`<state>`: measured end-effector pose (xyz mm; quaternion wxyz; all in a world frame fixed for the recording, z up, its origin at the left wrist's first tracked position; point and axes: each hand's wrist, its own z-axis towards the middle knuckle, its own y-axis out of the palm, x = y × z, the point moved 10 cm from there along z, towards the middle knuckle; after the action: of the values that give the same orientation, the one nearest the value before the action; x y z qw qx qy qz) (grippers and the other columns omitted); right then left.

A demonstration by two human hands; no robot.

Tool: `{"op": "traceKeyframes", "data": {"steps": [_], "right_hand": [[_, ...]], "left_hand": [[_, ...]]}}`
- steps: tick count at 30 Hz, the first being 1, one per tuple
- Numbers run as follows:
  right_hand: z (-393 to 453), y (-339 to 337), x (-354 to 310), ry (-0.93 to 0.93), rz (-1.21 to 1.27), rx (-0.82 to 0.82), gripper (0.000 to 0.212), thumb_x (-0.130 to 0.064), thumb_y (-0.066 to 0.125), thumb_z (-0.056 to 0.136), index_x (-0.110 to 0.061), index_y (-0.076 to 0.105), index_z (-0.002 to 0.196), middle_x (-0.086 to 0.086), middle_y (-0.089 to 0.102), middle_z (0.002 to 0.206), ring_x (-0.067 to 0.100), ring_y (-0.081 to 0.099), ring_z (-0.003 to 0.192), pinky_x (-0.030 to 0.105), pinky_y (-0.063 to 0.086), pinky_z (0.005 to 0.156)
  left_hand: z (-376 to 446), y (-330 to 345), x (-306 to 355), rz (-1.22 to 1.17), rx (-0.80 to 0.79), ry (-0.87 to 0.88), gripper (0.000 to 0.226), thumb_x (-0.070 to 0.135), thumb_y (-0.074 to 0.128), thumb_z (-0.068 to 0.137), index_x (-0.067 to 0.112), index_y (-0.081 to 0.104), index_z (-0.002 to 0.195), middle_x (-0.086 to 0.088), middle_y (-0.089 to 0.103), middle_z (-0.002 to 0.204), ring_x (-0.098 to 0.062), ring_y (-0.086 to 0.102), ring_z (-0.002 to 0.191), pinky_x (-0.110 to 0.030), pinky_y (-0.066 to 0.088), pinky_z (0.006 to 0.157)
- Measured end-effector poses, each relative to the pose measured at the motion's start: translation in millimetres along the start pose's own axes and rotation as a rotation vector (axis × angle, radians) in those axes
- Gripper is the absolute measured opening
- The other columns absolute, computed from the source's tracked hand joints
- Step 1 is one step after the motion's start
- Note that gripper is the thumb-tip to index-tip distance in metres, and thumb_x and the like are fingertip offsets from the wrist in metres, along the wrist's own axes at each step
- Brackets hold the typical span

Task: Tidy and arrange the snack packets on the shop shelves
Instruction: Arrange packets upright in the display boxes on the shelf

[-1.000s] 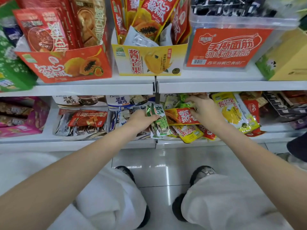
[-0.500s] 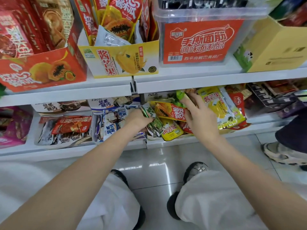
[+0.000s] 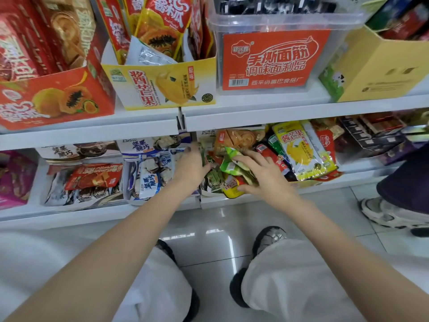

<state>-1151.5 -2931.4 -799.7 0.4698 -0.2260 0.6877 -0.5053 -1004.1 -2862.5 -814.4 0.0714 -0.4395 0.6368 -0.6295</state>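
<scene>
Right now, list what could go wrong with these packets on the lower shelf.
1. The right hand grips several packets at once, including a green packet; one could slip from the grip.
2. The yellow packet sits at the shelf's front edge and might drop to the floor.
3. The left hand, reaching into the pile, could knock neighbouring packets askew.

This is looking like a small shop. White metal shelves point(image 3: 255, 115) are carrying retail display boxes, among them a yellow mango snack carton point(image 3: 162, 86) and a clear tub with a barcoded orange label point(image 3: 274, 60), while loose snack packets point(image 3: 299, 149) are crowding the lower shelf above a glossy tiled floor point(image 3: 216, 231).
</scene>
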Motion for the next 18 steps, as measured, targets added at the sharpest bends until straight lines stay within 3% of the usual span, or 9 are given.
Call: {"op": "traceKeyframes", "data": {"steps": [3, 5, 8, 12, 15, 18], "right_hand": [[-3, -11, -4, 0.0, 0.152, 0.071, 0.062, -0.027, 0.069, 0.08, -0.028, 0.041, 0.135, 0.0, 0.039, 0.141, 0.027, 0.04, 0.123, 0.036, 0.032, 0.102], [-8, -24, -3, 0.02, 0.273, 0.135, 0.064, -0.013, 0.069, 0.08, -0.024, 0.039, 0.136, 0.001, 0.041, 0.137, 0.016, 0.042, 0.123, 0.025, 0.032, 0.101], [-15, -33, 8, 0.125, 0.347, 0.174, 0.064, -0.01, 0.069, 0.08, -0.018, 0.039, 0.136, -0.002, 0.048, 0.13, 0.009, 0.044, 0.118, 0.024, 0.038, 0.097], [-29, -50, 24, 0.224, 0.408, 0.294, 0.031, -0.012, 0.069, 0.081, -0.009, 0.065, 0.111, 0.001, 0.062, 0.101, 0.013, 0.055, 0.094, 0.013, 0.038, 0.076], [-40, -63, 35, 0.292, 0.513, 0.37, 0.006, -0.011, 0.065, 0.083, -0.017, 0.065, 0.081, -0.006, 0.054, 0.069, 0.017, 0.049, 0.072, 0.024, 0.037, 0.062], [-46, -70, 56, 0.389, 0.496, 0.435, 0.023, -0.018, 0.064, 0.086, -0.016, 0.053, 0.065, -0.001, 0.045, 0.057, 0.021, 0.044, 0.06, 0.029, 0.029, 0.053]], "left_hand": [[-20, -13, 17, 0.051, 0.045, 0.223, 0.055, 0.018, 0.058, 0.087, 0.015, 0.037, 0.137, -0.016, 0.042, 0.134, -0.034, 0.041, 0.123, -0.04, 0.035, 0.102], [-34, -8, 27, -0.064, -0.037, 0.334, 0.056, 0.011, 0.058, 0.086, 0.019, 0.039, 0.138, -0.011, 0.04, 0.134, -0.027, 0.048, 0.115, -0.032, 0.04, 0.098], [-41, 8, 30, -0.289, -0.164, 0.291, 0.054, 0.005, 0.06, 0.085, 0.016, 0.044, 0.135, -0.01, 0.037, 0.134, -0.021, 0.058, 0.098, -0.02, 0.045, 0.086], [-41, 8, 35, -0.376, -0.108, 0.243, 0.027, 0.002, 0.064, 0.081, 0.011, 0.066, 0.106, -0.012, 0.046, 0.123, -0.02, 0.056, 0.095, -0.026, 0.045, 0.093], [-42, 2, 42, -0.281, -0.046, 0.253, 0.022, 0.008, 0.065, 0.081, 0.012, 0.067, 0.103, -0.008, 0.047, 0.12, -0.017, 0.054, 0.096, -0.032, 0.045, 0.094], [-49, 11, 57, -0.112, -0.104, 0.361, 0.037, 0.012, 0.065, 0.082, 0.017, 0.061, 0.118, -0.007, 0.042, 0.13, -0.022, 0.045, 0.117, -0.035, 0.038, 0.103]]}}
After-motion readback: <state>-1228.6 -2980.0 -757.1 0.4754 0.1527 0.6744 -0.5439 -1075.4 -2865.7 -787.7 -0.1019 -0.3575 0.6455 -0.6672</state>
